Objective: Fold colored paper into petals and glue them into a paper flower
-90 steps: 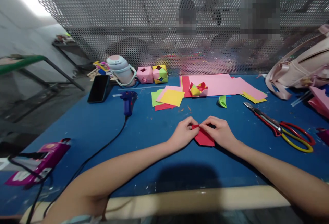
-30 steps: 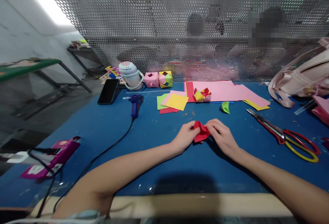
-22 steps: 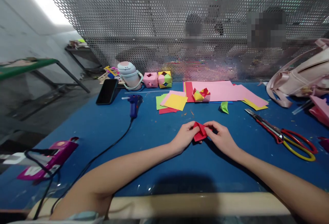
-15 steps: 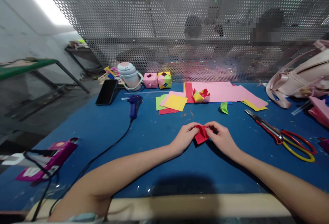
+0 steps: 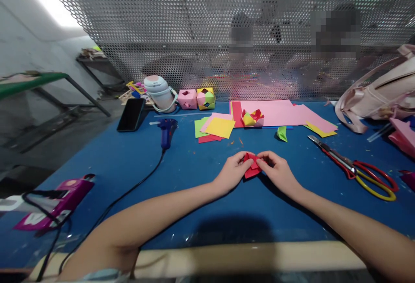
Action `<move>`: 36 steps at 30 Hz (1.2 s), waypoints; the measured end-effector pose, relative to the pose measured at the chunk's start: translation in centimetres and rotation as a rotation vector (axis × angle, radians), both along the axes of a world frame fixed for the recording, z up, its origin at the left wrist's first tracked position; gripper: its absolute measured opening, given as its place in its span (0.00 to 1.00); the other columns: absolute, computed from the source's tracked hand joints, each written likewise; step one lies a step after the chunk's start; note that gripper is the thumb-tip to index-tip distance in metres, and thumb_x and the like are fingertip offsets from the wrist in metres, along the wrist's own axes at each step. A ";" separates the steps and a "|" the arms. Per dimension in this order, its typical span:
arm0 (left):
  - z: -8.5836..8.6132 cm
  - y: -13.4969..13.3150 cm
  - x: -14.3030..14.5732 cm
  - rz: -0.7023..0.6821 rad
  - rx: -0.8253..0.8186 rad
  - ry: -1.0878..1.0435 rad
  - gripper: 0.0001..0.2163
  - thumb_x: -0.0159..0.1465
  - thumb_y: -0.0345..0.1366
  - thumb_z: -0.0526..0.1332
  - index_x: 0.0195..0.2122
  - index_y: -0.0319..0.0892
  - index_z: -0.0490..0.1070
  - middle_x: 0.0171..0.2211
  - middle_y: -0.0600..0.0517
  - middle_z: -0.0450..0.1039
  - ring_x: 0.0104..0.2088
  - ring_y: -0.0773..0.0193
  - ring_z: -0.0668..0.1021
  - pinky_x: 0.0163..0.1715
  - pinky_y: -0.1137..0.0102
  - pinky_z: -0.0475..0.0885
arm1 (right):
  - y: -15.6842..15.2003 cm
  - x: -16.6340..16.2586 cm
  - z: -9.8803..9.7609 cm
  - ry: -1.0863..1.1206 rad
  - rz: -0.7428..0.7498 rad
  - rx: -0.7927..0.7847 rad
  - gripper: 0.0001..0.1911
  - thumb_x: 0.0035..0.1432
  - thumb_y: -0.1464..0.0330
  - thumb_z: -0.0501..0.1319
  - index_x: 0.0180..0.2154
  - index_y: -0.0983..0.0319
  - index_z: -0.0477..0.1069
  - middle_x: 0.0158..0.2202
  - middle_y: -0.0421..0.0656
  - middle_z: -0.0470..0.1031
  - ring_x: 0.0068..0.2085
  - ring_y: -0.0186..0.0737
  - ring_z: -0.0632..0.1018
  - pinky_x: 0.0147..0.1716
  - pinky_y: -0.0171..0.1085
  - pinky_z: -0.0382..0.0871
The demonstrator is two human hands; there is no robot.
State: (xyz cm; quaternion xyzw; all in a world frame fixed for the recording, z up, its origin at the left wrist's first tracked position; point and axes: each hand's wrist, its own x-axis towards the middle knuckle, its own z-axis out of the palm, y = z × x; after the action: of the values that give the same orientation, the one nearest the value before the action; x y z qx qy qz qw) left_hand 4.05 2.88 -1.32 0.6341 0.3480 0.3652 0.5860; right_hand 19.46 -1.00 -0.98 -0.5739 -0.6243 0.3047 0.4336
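Between both hands is a small folded piece of red paper, just above the blue table. My left hand pinches its left side, thumb on top. On the right side, my right hand grips it with thumb and fingers closed. Parts of the folds are hidden under the fingers. Beyond the hands sit a folded green paper piece and a joined red, yellow and pink folded piece. A stack of square paper sheets, yellow on top, lies to their left.
A blue glue gun with a trailing cord lies left, near a phone and a lidded cup. Two folded paper cubes stand by the mesh screen. Scissors and a cutter lie right, below a pink bag.
My thumbs have moved inward over the red paper, and its upright fold now lies flatter. The whole view has shifted slightly.
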 end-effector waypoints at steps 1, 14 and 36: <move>0.0 0.1 0.0 0.007 -0.022 -0.009 0.10 0.58 0.37 0.57 0.38 0.39 0.70 0.33 0.52 0.73 0.34 0.66 0.72 0.36 0.73 0.67 | 0.0 0.0 0.0 0.006 0.000 -0.013 0.10 0.55 0.63 0.56 0.34 0.63 0.70 0.29 0.41 0.72 0.30 0.35 0.71 0.30 0.33 0.65; 0.2 0.2 0.1 0.028 -0.124 -0.055 0.09 0.57 0.38 0.57 0.34 0.37 0.71 0.29 0.53 0.72 0.31 0.66 0.72 0.33 0.73 0.66 | -0.1 0.0 0.3 0.129 -0.005 -0.130 0.11 0.54 0.61 0.57 0.32 0.63 0.70 0.28 0.40 0.72 0.29 0.34 0.71 0.30 0.33 0.64; 0.1 0.0 0.1 0.003 -0.033 0.008 0.10 0.59 0.38 0.55 0.34 0.38 0.71 0.30 0.53 0.71 0.32 0.66 0.71 0.34 0.72 0.66 | 0.2 -0.2 0.0 0.207 0.023 -0.161 0.09 0.51 0.63 0.58 0.29 0.63 0.68 0.25 0.38 0.69 0.27 0.32 0.68 0.28 0.32 0.62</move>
State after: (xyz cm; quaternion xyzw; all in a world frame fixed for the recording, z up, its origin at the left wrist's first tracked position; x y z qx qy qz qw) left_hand 4.12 2.88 -1.26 0.6254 0.3573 0.3578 0.5943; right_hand 19.28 -0.85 -0.95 -0.5653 -0.5563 0.4162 0.4446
